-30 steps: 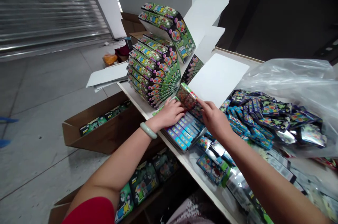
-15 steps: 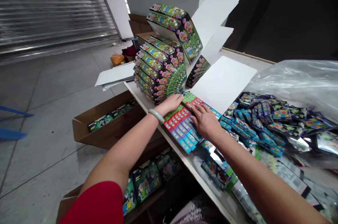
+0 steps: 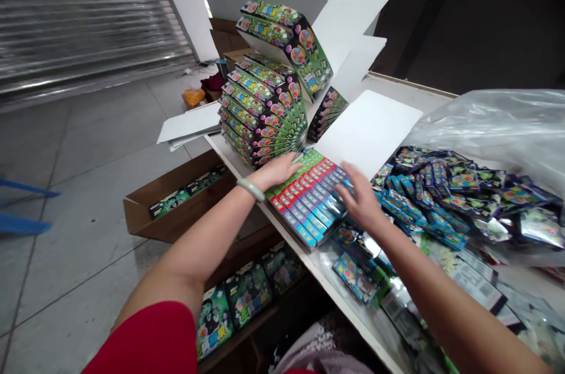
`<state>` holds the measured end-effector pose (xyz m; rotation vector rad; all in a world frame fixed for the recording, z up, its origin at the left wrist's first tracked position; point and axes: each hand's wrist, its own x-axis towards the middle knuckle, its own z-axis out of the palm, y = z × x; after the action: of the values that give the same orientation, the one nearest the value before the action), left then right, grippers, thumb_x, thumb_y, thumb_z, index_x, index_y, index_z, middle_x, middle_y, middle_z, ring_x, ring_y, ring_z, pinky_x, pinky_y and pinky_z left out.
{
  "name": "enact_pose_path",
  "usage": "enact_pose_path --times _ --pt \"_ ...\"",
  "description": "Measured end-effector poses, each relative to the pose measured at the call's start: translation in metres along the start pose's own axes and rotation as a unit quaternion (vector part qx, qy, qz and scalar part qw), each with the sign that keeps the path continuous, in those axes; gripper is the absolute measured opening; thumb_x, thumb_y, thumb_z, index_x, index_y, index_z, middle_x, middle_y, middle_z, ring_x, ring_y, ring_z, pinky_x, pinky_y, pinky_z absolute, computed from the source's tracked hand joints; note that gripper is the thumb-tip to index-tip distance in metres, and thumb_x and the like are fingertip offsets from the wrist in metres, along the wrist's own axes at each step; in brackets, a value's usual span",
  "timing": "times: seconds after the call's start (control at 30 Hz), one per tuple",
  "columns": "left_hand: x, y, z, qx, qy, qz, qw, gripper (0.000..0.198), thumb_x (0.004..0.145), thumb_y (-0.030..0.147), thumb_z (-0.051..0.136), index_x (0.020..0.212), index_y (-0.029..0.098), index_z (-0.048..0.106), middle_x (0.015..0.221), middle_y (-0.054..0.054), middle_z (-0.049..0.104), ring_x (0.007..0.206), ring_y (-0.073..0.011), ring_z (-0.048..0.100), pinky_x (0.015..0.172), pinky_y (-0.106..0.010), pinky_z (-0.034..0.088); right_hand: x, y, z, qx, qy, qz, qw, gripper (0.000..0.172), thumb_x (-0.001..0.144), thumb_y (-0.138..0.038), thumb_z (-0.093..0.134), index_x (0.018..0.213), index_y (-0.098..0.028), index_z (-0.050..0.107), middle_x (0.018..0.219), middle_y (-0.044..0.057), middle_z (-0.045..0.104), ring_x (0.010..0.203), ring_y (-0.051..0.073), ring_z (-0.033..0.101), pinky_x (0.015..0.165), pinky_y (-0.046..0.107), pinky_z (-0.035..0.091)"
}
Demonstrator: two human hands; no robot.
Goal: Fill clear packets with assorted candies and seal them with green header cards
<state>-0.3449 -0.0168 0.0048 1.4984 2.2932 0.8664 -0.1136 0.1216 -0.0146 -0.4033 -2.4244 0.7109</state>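
I have the open box of coloured packets (image 3: 306, 197) lying along the table's (image 3: 415, 94) near edge. My left hand (image 3: 277, 169) is at its green end; I can't tell whether those fingers grip. My right hand (image 3: 359, 199), fingers released, is at the blue end, near loose packets (image 3: 404, 209).

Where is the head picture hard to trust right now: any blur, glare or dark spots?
Head view: the right hand is smeared at its fingers, probably motion blur; head view: glare washes out parts of the clear plastic bag and streaks the roller shutter; head view: deep shadow hides detail beneath the table.
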Motion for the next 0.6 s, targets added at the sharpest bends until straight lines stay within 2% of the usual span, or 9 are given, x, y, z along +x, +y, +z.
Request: enact_pose_path --times 0.07,0.1,0.13,0.2,0.27,0.33,0.47,0.53,0.6 --pt "-0.024 0.0 -0.003 0.023 0.006 0.004 1.0 0.051 0.088 0.043 0.049 0.13 0.014 0.052 0.135 -0.014 0.055 0.126 -0.0273 0.051 0.111 -0.04 0.034 0.001 0.022 -0.023 0.055 0.145 0.075 0.985 0.059 0.087 -0.041 0.051 0.141 -0.017 0.041 0.141 0.018 0.048 0.131 0.029 0.045 0.107 0.052 0.036" --pt "-0.036 -0.001 -0.003 0.029 0.013 0.003 0.999 0.053 0.088 0.043 0.049 0.133 0.013 0.049 0.139 -0.014 0.052 0.13 -0.0271 0.047 0.113 -0.04 0.031 0.003 0.032 -0.032 0.085 0.192 0.124 0.97 0.062 0.084 -0.04 0.055 0.14 -0.017 0.04 0.14 0.018 0.048 0.128 0.029 0.048 0.105 0.051 0.039" --pt "-0.045 -0.003 -0.002 0.034 0.02 -0.003 0.999 0.055 0.089 0.043 0.049 0.134 0.012 0.048 0.141 -0.015 0.049 0.132 -0.0277 0.044 0.114 -0.041 0.03 0.006 0.041 -0.04 0.126 0.211 0.177 0.953 0.065 0.082 -0.04 0.057 0.14 -0.015 0.04 0.138 0.02 0.049 0.124 0.029 0.051 0.102 0.05 0.042" --pt "-0.058 -0.006 0.004 0.04 0.036 -0.028 0.998 0.054 0.091 0.041 0.045 0.134 0.011 0.047 0.142 -0.017 0.048 0.133 -0.0294 0.044 0.114 -0.045 0.03 0.012 0.053 -0.044 0.224 0.187 0.267 0.918 0.065 0.078 -0.041 0.059 0.134 -0.011 0.042 0.128 0.022 0.056 0.113 0.029 0.06 0.093 0.048 0.049" --pt "-0.062 -0.009 0.01 0.039 0.051 -0.058 0.996 0.051 0.093 0.038 0.041 0.136 0.011 0.045 0.143 -0.017 0.048 0.132 -0.0306 0.045 0.112 -0.047 0.032 0.018 0.056 -0.037 0.296 0.137 0.304 0.895 0.058 0.078 -0.044 0.056 0.125 -0.01 0.049 0.112 0.02 0.064 0.098 0.028 0.066 0.084 0.046 0.053" --pt "-0.06 -0.011 0.015 0.032 0.062 -0.081 0.994 0.049 0.093 0.036 0.042 0.137 0.015 0.045 0.143 -0.014 0.049 0.131 -0.0307 0.048 0.111 -0.047 0.034 0.021 0.051 -0.024 0.318 0.119 0.294 0.893 0.051 0.078 -0.048 0.054 0.116 -0.013 0.053 0.103 0.015 0.067 0.089 0.026 0.068 0.079 0.044 0.055" --pt "-0.056 -0.01 0.012 -0.011 0.068 -0.1 0.993 0.049 0.089 0.037 0.054 0.134 0.017 0.051 0.134 -0.011 0.059 0.124 -0.03 0.056 0.107 -0.044 0.04 0.013 0.032 -0.01 0.32 0.123 0.235 0.909 0.042 0.076 -0.05 0.058 0.105 -0.019 0.054 0.102 0.009 0.068 0.096 0.023 0.065 0.088 0.042 0.051" --pt "-0.058 -0.009 0.008 -0.048 0.079 -0.095 0.991 0.045 0.088 0.034 0.055 0.129 0.016 0.056 0.127 -0.011 0.064 0.119 -0.028 0.059 0.102 -0.043 0.045 0.003 0.027 -0.012 0.301 0.092 0.187 0.931 0.033 0.076 -0.045 0.06 0.097 -0.02 0.058 0.1 0.007 0.068 0.098 0.023 0.064 0.093 0.043 0.048" --pt "-0.065 -0.007 0.006 -0.099 0.088 -0.082 0.988 0.039 0.091 0.031 0.047 0.12 0.01 0.062 0.115 -0.011 0.069 0.108 -0.0224 0.065 0.093 -0.036 0.051 -0.008 0.025 -0.017 0.228 0.033 0.101 0.968 0.024 0.079 -0.038 0.06 0.095 -0.021 0.062 0.103 0.008 0.068 0.102 0.024 0.062 0.096 0.045 0.046"
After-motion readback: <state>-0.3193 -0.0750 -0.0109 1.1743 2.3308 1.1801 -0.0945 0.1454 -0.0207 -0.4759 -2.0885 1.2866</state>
